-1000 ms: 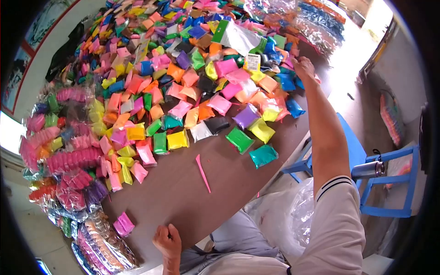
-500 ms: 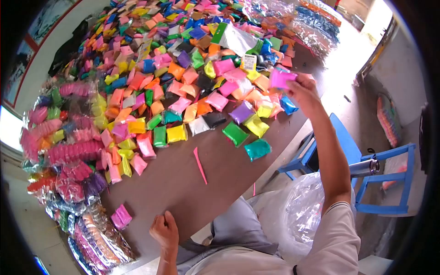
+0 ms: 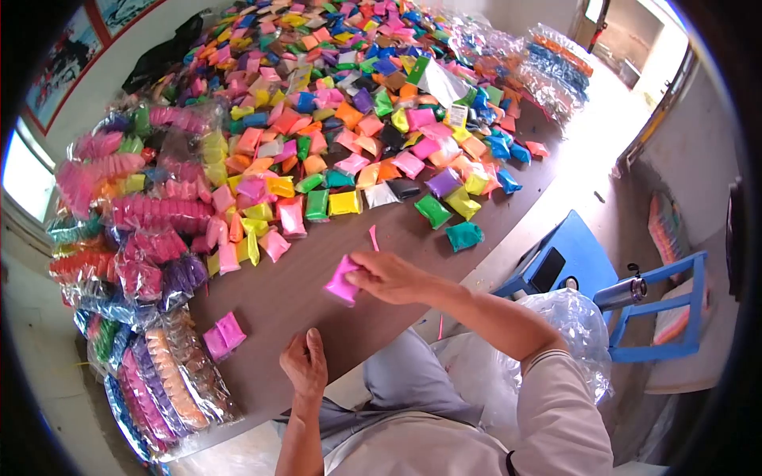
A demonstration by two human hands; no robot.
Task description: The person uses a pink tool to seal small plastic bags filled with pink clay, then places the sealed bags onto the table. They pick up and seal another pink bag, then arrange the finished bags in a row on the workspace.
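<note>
A small pink packet (image 3: pixel 342 280) is pinched in my right hand (image 3: pixel 385 277), above the brown table (image 3: pixel 274 289). My left hand (image 3: pixel 306 361) rests near the table's front edge with its thumb raised; nothing shows in it, and its fingers are partly curled. Left of it two pink-purple packets (image 3: pixel 225 335) lie side by side. A thin pink strip (image 3: pixel 374 237) lies behind my right hand, partly hidden. A green packet (image 3: pixel 432 212) and a teal packet (image 3: pixel 464 236) sit at the near edge of the large pile of coloured packets (image 3: pixel 349 115).
Clear bags of packets in rows (image 3: pixel 171 373) line the table's left side. Right of the table stand a blue chair (image 3: pixel 587 246) with a phone (image 3: pixel 548 270) and a metal flask (image 3: pixel 621 293). A clear plastic bag (image 3: pixel 567 317) is beside my right arm.
My right hand has come from the far right of the pile to the near middle, carrying the pink packet. My left hand has risen slightly, its thumb now apart. The head view has shifted.
</note>
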